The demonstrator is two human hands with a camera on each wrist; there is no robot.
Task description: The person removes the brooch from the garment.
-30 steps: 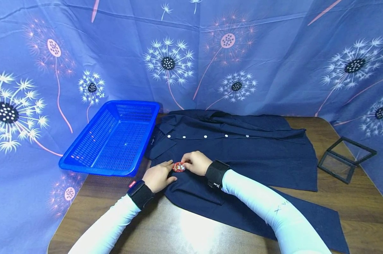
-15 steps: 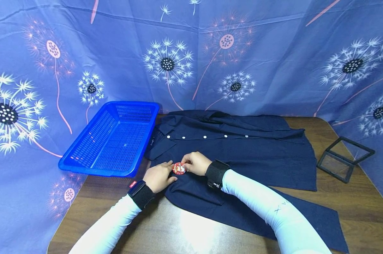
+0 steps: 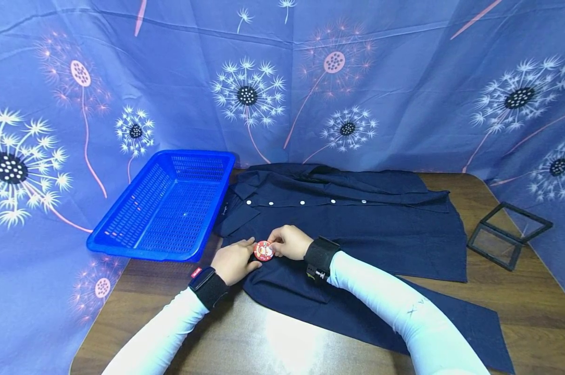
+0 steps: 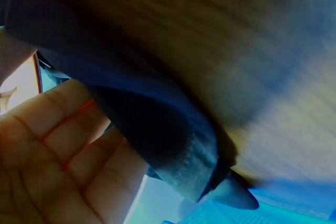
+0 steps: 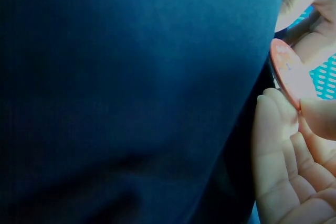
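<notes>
A dark navy button shirt (image 3: 357, 224) lies spread on the wooden table (image 3: 273, 338). A small round red badge (image 3: 264, 250) sits on its near left part. My right hand (image 3: 289, 242) pinches the badge's right edge, and the badge (image 5: 289, 74) shows between its fingertips in the right wrist view. My left hand (image 3: 235, 260) holds the shirt fabric next to the badge, its thumb at the badge's left side. In the left wrist view a fold of shirt (image 4: 157, 129) lies over the fingers (image 4: 58, 156).
A blue plastic basket (image 3: 170, 203) stands at the table's left, beside the shirt collar. A black-framed clear box (image 3: 509, 234) lies open at the right edge. A blue dandelion-print cloth (image 3: 282, 78) hangs behind and at both sides.
The badge has shifted slightly down and tilted between the fingers. Both hands stay in the same place.
</notes>
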